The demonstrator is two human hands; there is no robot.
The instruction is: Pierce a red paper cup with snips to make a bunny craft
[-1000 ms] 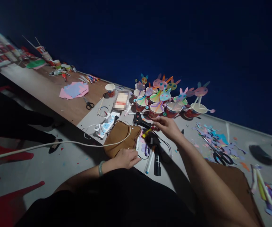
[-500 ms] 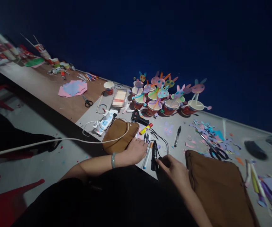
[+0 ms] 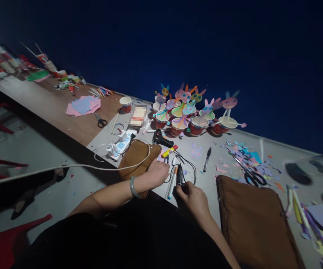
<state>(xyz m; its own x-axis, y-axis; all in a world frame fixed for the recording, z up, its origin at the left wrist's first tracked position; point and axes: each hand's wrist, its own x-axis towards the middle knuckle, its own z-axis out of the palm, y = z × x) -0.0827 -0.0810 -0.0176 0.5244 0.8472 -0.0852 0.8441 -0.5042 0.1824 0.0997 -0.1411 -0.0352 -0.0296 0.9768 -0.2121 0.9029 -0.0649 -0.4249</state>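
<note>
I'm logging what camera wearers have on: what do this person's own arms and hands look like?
The left hand and right hand are ungloved, and no sleeve reaches either wrist. A rounded grey-green bangle circles the left wrist; none shows on the right. The clothing is black; where its sleeves end is too dark to tell.

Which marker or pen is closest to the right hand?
The thick black marker, right by the right hand's fingertips. The white marker with a blue end lies left of it, and the black-capped pen lies farther up the table.
</note>
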